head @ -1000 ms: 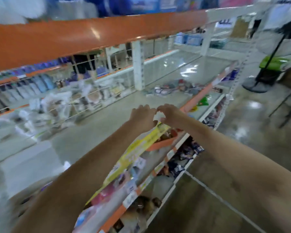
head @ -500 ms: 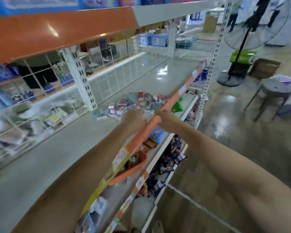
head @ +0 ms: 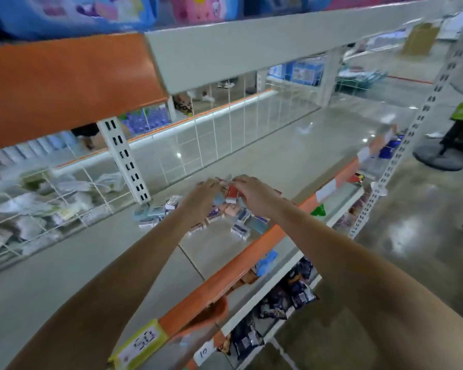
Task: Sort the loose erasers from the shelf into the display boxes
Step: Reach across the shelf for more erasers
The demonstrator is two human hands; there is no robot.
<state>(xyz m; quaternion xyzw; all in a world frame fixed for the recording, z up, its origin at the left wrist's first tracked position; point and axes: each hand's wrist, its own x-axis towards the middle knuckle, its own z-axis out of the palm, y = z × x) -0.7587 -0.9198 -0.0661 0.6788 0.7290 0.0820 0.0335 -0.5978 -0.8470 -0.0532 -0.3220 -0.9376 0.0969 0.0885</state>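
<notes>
A pile of loose erasers [head: 233, 220] in blue, pink, white and purple wrappers lies on the grey shelf [head: 64, 276], close to its orange front edge. Both my arms reach over that edge to the pile. My left hand [head: 201, 198] hangs over the pile's left side with its back to me and its fingers bent down, their tips hidden. My right hand [head: 254, 193] is over the right side. A red eraser [head: 231, 194] stands up between the two hands, pinched at my right fingertips.
A white slotted upright [head: 126, 161] and a wire mesh back panel [head: 211, 137] stand behind the pile. Plastic bags [head: 24, 204] lie behind the mesh at left. The orange shelf lip [head: 251, 263] carries a yellow price tag [head: 142, 343]. Lower shelves hold dark packets [head: 292, 297]. A fan base [head: 439, 161] stands on the floor.
My view has swung right along the shelf. Both hands moved from the shelf's front edge forward onto the eraser pile, and a red eraser now stands between them.
</notes>
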